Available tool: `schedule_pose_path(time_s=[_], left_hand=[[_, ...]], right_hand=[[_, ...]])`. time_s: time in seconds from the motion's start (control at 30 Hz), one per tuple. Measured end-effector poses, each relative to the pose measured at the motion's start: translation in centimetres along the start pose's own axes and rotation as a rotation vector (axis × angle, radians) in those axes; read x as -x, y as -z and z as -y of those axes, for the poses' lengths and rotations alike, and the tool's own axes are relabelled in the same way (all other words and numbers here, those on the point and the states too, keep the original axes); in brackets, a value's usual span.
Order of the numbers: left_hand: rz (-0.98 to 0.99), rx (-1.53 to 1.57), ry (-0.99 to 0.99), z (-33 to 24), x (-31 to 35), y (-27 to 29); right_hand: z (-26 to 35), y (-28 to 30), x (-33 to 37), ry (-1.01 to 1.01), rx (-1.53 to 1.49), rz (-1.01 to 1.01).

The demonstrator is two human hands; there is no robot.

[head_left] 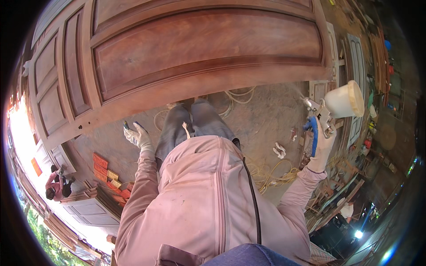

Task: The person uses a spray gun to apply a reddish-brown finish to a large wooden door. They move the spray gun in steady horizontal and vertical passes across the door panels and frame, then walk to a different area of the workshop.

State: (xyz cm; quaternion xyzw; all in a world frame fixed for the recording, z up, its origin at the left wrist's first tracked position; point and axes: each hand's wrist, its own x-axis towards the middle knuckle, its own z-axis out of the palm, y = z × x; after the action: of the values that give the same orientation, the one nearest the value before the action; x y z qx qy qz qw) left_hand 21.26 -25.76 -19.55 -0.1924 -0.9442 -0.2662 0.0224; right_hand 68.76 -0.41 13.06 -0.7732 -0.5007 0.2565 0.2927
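Note:
A large brown panelled wooden door (208, 48) lies across the top of the head view, its near edge in front of my legs. My right hand (321, 148), in a pale glove with blue on the fingers, is closed around a metal spray gun (320, 111). An off-white paint cup (344, 101) is mounted on the gun, tilted to the right. The nozzle points toward the door's right end, and a faint mist hangs there. My left hand (141, 136), gloved with dark fingertips, is held off the door's near edge, fingers apart and holding nothing.
Yellow hose (273, 175) lies coiled on the floor at right, near a crumpled white rag (279, 150). Orange-red blocks (101, 166) lie at left beside stacked panels (91, 210). Another person (57, 184) crouches at far left. Timber (379, 57) lines the right.

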Motion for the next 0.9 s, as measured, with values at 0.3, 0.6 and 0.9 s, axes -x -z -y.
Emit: schedule_pose_path(time_s=[0.3, 0.6, 0.9], left_hand=[[0.033, -0.032, 0.199, 3.2, 0.6, -0.6], [0.049, -0.027, 0.360, 13.5, -3.6, 1.6], [0.082, -0.122, 0.422, 23.6, -8.7, 6.4]], right_hand=[[-0.7, -0.8, 0.1, 0.193, 0.164, -0.133], [8.6, -9.0, 14.0, -0.017, -0.147, 0.216], [12.3, -15.8, 23.8, 0.239, -0.139, 0.517]])
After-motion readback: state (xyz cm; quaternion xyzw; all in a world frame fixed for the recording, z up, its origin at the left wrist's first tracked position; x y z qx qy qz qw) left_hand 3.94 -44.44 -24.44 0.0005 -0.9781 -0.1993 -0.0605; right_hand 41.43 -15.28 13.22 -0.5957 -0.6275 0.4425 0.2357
